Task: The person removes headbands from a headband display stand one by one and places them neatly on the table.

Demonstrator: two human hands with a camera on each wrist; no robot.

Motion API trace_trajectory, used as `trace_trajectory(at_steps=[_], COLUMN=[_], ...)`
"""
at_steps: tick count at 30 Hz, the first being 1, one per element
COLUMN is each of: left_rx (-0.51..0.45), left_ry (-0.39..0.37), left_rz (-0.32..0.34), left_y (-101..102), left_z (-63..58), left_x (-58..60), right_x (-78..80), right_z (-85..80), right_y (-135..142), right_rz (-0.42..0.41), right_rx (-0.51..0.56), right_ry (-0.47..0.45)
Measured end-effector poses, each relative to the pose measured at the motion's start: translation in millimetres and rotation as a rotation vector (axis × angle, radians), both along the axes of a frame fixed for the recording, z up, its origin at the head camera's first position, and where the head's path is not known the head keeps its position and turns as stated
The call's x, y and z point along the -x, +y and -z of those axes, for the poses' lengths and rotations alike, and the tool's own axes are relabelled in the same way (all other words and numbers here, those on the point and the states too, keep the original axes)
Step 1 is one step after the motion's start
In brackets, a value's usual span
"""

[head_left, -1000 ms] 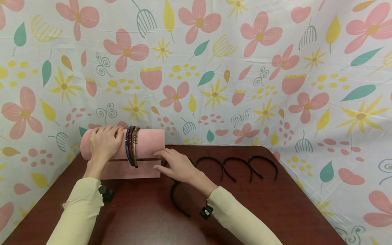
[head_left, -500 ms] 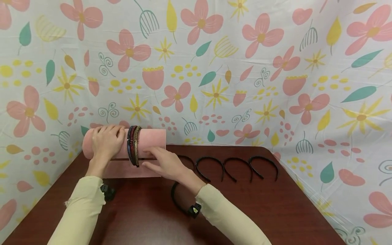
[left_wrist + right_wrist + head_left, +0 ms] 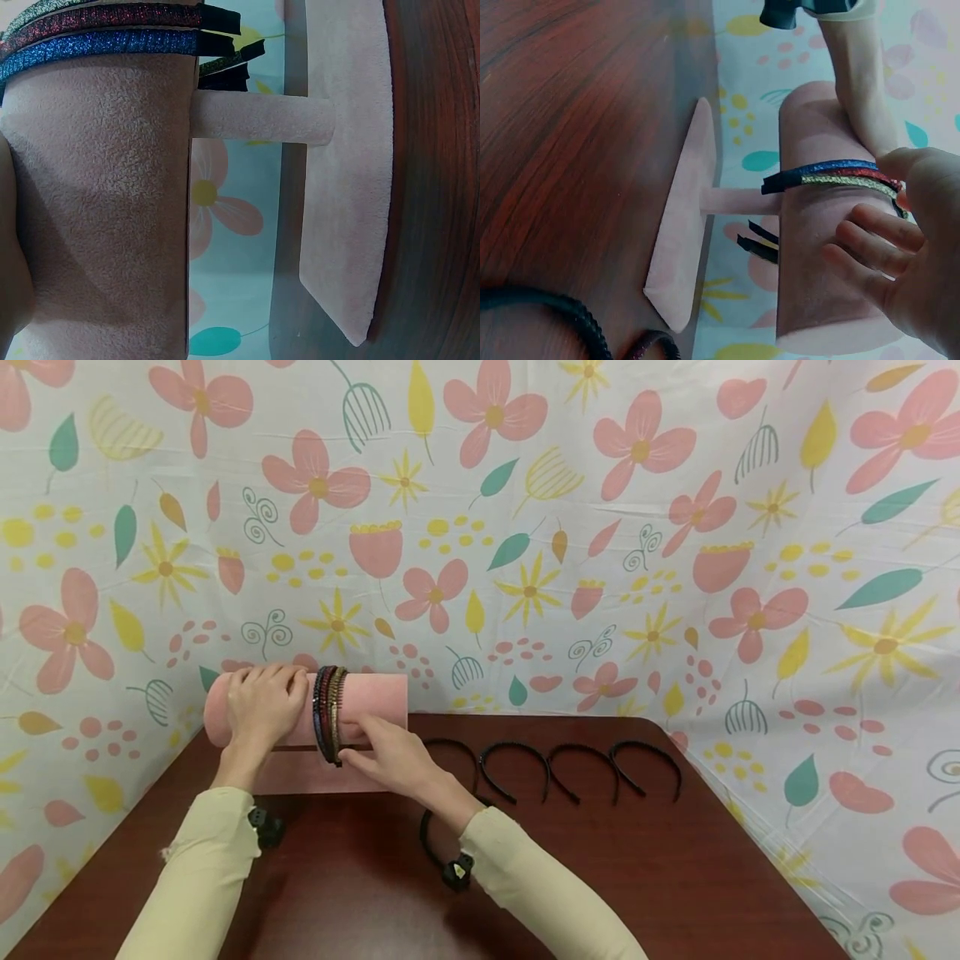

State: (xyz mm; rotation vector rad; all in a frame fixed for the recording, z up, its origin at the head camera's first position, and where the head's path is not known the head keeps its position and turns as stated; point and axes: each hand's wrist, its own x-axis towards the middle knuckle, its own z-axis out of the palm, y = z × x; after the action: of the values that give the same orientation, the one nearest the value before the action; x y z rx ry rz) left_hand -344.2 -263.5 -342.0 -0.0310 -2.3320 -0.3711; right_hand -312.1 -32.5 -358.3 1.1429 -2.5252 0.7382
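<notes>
A pink, plush-covered headband stand [image 3: 378, 693] has a thick horizontal roll on a post and a flat base. Three glittery headbands, a blue headband [image 3: 112, 52], a red headband [image 3: 112, 24] and a gold headband [image 3: 840, 181], sit side by side around the roll. My left hand [image 3: 264, 706] grips the roll from above, left of the headbands. My right hand [image 3: 390, 756] is just right of them, its fingers loosely bent against the roll and its thumb right at the gold band's lower end. In the right wrist view those fingers [image 3: 870, 240] hold nothing.
Several dark headbands lie on the brown table [image 3: 360, 893]: one headband [image 3: 513, 746] in a row with others, and another headband [image 3: 426, 839] nearer, partly behind the right wrist. A flower-print cloth [image 3: 480, 527] hangs behind the table.
My right hand has moved left along the roll, from its right end up to the headbands. The left hand stays on the roll; the headbands keep their place on it.
</notes>
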Motion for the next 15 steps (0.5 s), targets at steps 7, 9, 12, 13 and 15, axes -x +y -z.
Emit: trace_trajectory(at_steps=[7, 9, 12, 13, 15], left_rx=[0.007, 0.009, 0.010, 0.010, 0.009], left_ry=[0.017, 0.019, 0.026, 0.030, 0.040], left_rz=[0.005, 0.007, 0.009, 0.010, 0.009], left_y=[-0.8, -0.8, -0.8, -0.8, -0.9], left_z=[-0.3, 0.0, 0.8, 1.0, 1.4], left_x=[1.0, 0.8, 1.1, 1.3, 1.5], right_x=[0.3, -0.7, -2.7, -3.1, -3.5], right_z=[2.9, 4.2, 6.8, 8.2, 11.2], right_y=[-10.9, -14.0, -18.5, -20.1, -23.7], right_rz=[0.050, 0.073, 0.104, 0.116, 0.137], right_rx=[0.024, 0.036, 0.051, 0.053, 0.061], right_ry=[0.021, 0.032, 0.047, 0.057, 0.084])
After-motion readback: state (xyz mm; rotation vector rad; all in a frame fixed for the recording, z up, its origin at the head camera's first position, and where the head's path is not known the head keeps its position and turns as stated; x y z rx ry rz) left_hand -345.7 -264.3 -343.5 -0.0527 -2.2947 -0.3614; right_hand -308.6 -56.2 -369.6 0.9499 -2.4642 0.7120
